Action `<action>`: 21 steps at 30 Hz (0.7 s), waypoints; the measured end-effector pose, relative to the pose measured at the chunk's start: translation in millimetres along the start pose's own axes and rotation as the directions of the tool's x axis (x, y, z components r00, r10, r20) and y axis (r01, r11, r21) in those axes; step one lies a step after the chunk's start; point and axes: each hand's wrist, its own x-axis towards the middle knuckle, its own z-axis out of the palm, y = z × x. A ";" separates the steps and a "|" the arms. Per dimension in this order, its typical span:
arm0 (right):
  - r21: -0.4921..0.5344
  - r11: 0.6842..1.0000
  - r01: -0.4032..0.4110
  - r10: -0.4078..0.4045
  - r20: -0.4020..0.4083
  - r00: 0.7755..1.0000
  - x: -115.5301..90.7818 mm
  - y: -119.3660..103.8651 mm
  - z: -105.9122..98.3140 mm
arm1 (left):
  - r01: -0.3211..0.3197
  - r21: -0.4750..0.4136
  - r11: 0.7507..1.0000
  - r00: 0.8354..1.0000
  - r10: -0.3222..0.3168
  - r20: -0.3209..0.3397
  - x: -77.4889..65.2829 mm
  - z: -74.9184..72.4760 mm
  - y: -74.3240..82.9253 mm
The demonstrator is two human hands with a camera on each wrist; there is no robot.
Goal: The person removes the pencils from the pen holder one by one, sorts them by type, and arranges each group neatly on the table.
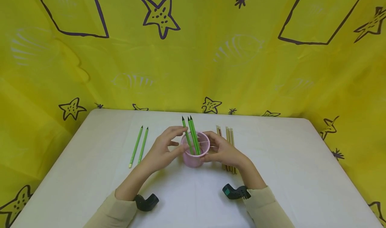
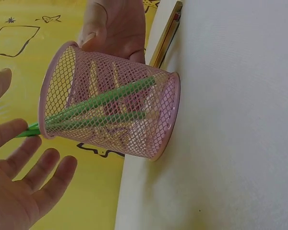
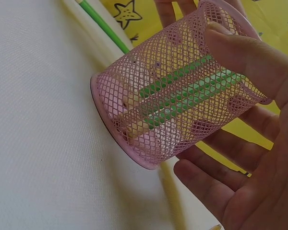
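Observation:
A pink mesh pencil cup [image 1: 193, 161] stands in the middle of the white table, slightly tilted or upright, I cannot tell which. Inside it lean several green pencils [image 1: 194, 134], dark points up; their lower ends show through the mesh in the left wrist view. My right hand [image 1: 224, 151] grips the cup from the right, thumb near the rim [image 3: 247, 28] and fingers round the far side. On the other side, my left hand [image 1: 163, 151] has its fingers spread beside the rim and the pencils, with a fingertip close to or touching a pencil [image 2: 33, 129].
Two green pencils [image 1: 136, 146] lie side by side left of the cup. Right of it, partly under my right hand, lie several gold pencils [image 1: 232, 137]. A yellow patterned cloth [image 1: 193, 70] hangs behind the table's back edge. Black wrist cameras [image 1: 146, 202] jut from both wrists.

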 end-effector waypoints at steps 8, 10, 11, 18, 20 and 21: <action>-0.007 1.000 0.006 -0.006 0.001 1.000 0.3 -0.4 -0.5 | -0.030 -0.036 0.999 0.997 0.027 -0.066 1.5 -3.0 3.7; -0.010 1.000 0.007 -0.007 0.004 1.000 0.1 0.0 -0.5 | -0.033 -0.050 0.998 0.996 0.028 -0.085 1.3 -3.2 4.4; -0.009 1.000 0.010 -0.010 0.006 1.000 0.0 0.1 -0.5 | -0.036 -0.058 0.998 0.995 0.031 -0.094 1.0 -3.2 4.9; -0.005 1.000 0.029 -0.029 0.007 1.000 0.5 3.3 -0.6 | -0.048 -0.085 0.995 0.989 0.035 -0.146 1.5 -5.6 6.6; -0.006 1.000 0.030 -0.030 0.006 1.000 0.8 3.4 -0.6 | -0.042 -0.102 0.994 0.988 0.026 -0.152 1.9 -6.6 7.3; -0.009 0.999 0.031 -0.031 0.005 1.000 0.8 3.3 -0.7 | -0.038 -0.114 0.993 0.988 0.020 -0.154 2.0 -7.1 7.7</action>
